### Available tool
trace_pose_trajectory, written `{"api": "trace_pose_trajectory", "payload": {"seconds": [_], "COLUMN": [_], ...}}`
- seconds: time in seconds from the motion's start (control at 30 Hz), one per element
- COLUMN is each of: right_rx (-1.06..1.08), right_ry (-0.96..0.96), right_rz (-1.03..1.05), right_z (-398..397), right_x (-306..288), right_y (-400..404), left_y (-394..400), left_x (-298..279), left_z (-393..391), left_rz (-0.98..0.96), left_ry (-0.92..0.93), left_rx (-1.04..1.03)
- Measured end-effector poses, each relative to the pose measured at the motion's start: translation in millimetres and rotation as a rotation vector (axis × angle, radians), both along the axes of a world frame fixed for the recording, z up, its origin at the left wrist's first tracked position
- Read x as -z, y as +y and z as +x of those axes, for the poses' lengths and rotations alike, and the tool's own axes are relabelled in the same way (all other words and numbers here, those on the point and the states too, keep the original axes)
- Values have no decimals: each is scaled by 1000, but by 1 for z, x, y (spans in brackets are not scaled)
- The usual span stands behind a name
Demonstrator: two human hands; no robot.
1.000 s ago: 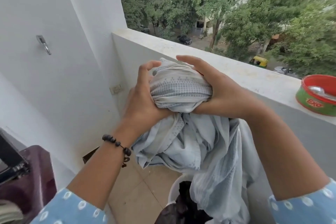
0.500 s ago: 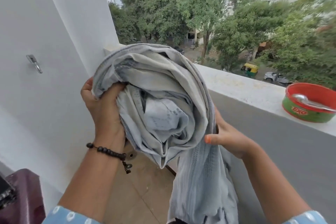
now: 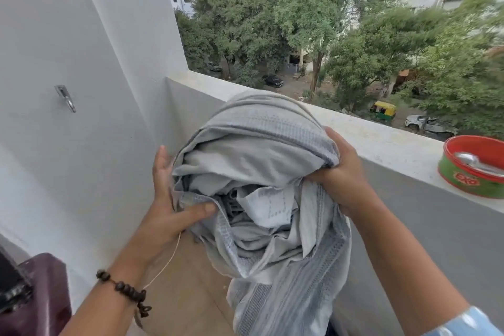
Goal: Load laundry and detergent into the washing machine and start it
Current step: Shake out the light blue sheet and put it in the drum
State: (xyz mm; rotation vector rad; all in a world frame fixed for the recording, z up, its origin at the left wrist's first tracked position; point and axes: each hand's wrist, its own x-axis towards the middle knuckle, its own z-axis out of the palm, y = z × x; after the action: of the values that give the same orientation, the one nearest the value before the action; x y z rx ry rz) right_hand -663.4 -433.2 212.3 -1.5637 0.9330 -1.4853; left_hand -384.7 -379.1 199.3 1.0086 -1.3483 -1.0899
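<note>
A bunched pale grey cloth (image 3: 261, 172) with a dotted woven border is held up at chest height in front of me. My left hand (image 3: 169, 207) grips its left side, thumb pressed into the folds. My right hand (image 3: 341, 172) clutches the upper right of the bundle. A loose tail of the cloth hangs down to the bottom edge of the view. At the lower left a dark maroon corner of the washing machine (image 3: 41, 294) shows. A red and green tub (image 3: 474, 166) with a spoon in it stands on the balcony ledge at the right.
The white balcony parapet (image 3: 381, 139) runs across behind the cloth, with trees and parked vehicles far below. A white wall with a metal hook (image 3: 65, 98) rises on the left. Tan floor tiles (image 3: 185, 281) lie beneath my arms.
The bundle has been turned and gathered tighter. My right hand rose from under the cloth to its upper right side. My left hand shifted lower on the left side.
</note>
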Motion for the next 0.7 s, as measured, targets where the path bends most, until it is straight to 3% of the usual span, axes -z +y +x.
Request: {"api": "trace_pose_trajectory", "payload": {"seconds": [0.1,0.17,0.27,0.33,0.5,0.7], "right_rx": [24,21,5,7,8,-209], "right_ry": [234,374,623,704,683,533], "right_rz": [-122,-190,-330,-389,-394,6], "right_z": [5,12,28,35,26,-21], "right_x": [-17,-24,-31,-35,-40,-14], "right_y": [-3,0,7,11,22,27], "left_y": [13,15,9,4,-4,-21], "left_x": [-29,-41,-50,-52,-40,-39], "left_z": [5,-6,-32,-44,-55,-59], "left_rz": [-120,-274,-362,-356,-507,-525], "left_ry": [-445,-773,-1028,-991,-619,-276], "left_rx": [91,33,-27,-51,-239,-277]}}
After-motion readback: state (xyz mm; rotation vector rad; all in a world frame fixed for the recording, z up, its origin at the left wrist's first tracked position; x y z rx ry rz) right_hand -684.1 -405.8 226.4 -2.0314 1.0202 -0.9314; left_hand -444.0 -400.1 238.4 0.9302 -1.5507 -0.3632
